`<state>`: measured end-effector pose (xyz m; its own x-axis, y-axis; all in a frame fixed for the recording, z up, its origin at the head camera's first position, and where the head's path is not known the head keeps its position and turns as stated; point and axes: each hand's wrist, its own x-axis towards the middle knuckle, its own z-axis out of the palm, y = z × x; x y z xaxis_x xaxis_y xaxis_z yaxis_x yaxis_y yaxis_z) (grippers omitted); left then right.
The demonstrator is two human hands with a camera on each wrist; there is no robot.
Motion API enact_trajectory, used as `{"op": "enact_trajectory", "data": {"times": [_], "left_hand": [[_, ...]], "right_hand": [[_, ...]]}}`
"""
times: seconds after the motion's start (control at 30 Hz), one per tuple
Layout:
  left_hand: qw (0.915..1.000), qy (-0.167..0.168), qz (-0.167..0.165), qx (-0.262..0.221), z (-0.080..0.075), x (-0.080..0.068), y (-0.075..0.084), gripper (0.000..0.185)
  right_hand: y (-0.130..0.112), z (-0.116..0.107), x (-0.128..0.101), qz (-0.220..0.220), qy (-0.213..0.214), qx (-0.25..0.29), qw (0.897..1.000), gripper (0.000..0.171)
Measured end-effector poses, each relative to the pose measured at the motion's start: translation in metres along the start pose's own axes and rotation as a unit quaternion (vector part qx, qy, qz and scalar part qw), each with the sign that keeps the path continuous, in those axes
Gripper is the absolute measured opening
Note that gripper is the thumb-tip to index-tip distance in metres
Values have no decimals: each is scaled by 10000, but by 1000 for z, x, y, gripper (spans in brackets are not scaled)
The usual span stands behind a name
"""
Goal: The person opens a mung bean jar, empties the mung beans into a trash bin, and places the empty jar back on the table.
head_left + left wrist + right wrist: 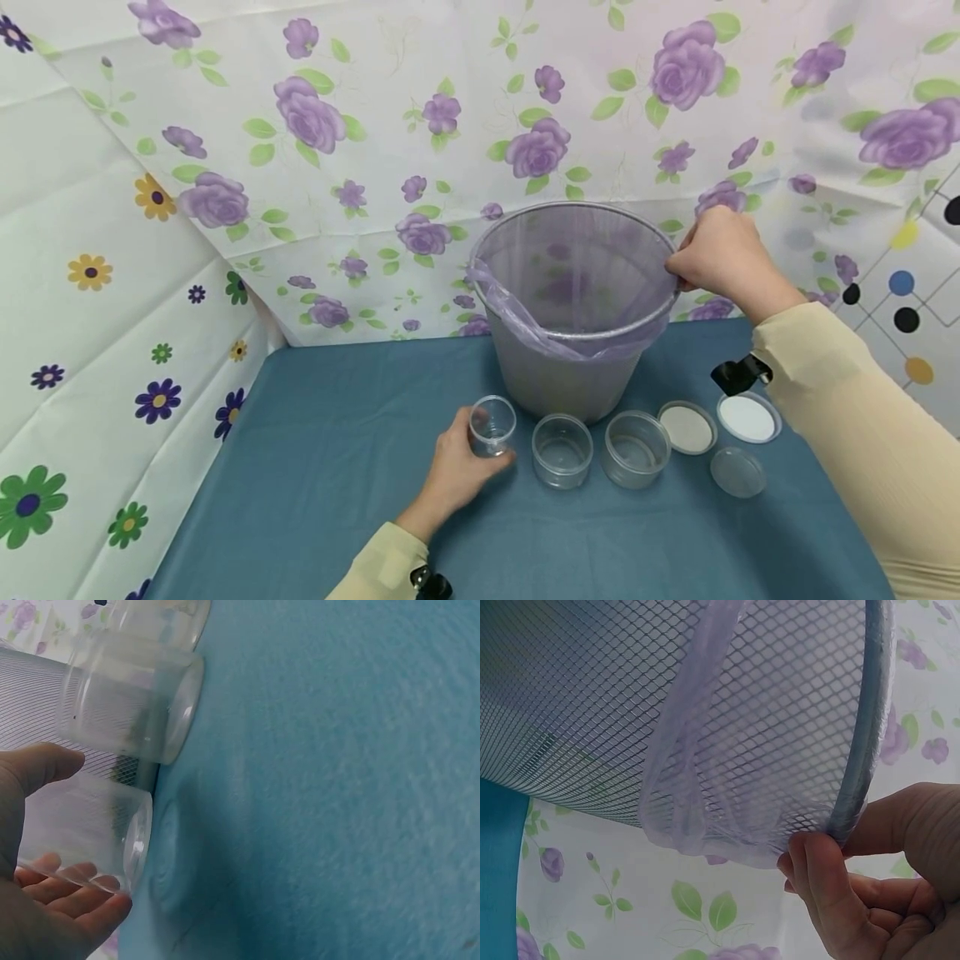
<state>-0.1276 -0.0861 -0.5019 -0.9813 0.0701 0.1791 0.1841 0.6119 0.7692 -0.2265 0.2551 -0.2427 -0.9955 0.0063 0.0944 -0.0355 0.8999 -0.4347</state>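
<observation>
the left hand [455, 467] is wrapped around a small clear cup [492, 426] at the left end of a row near the front of the blue table [315, 467], fingers curled about its side and thumb on the near face; in the left wrist view the fingers [71, 889] cradle the cup's wall from below while it looks to sit just off or barely on the cloth, i can't tell which. the right hand [720, 254] is up at the right rim of the mesh bin [573, 333], pinching the edge of the purple bag liner [525, 321] against the metal ring; the right wrist view shows the fingertips [817, 862] closed on the film just under the rim.

the cup looks like thin hard plastic, very light and smooth, so it would likely slip under a loose hold and might flex or crack if squeezed; round the middle of the wall, as it is held, seems the sound place. the liner is soft, flimsy film that will bunch and slide off the ring, so it wants holding right at the rim. the bin itself looks light and stiff, liable to tip if tugged sideways.

two more clear cups [562, 450] stand beside the held one, and three round lids [686, 427] lie to their right.
</observation>
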Motion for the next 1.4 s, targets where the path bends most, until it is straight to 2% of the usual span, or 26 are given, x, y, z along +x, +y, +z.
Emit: {"op": "enact_trajectory", "data": {"times": [0.47, 0.67, 0.77, 0.87, 1.0, 1.1, 1.2, 1.33, 1.4], "left_hand": [[9996, -103, 5, -250, 8, -5, -8, 63], [9985, -297, -50, -465, 7, -5, -9, 71], [9973, -460, -128, -559, 3, -4, -8, 81], [9958, -625, -283, -600, -7, -4, -3, 95], [9961, -645, -519, -312, -28, -4, 8, 103], [9982, -410, -430, -25, -47, -4, 17, 95], [9996, 104, -39, 260, -64, -3, 25, 81], [9937, 901, 303, 591, -82, -5, 29, 67], [9900, 1158, 358, 721, -86, -7, 28, 65]], "right_hand": [[9, 1, -7, 56, 68, 487, 9988, 25], [14, 4, -14, 48, 100, 716, 9974, 29], [17, 6, -16, -13, 132, 790, 9968, 36], [19, 8, -17, -40, 63, 869, 9962, 51], [20, 7, -20, 33, -32, 905, 9959, 73], [20, 4, -28, 138, 98, 775, 9968, 81], [21, 3, -41, 109, 462, 681, 9965, 79], [27, 9, -67, -107, 1070, 652, 9921, 66], [32, 16, -81, -268, 1302, 594, 9893, 60]]}}
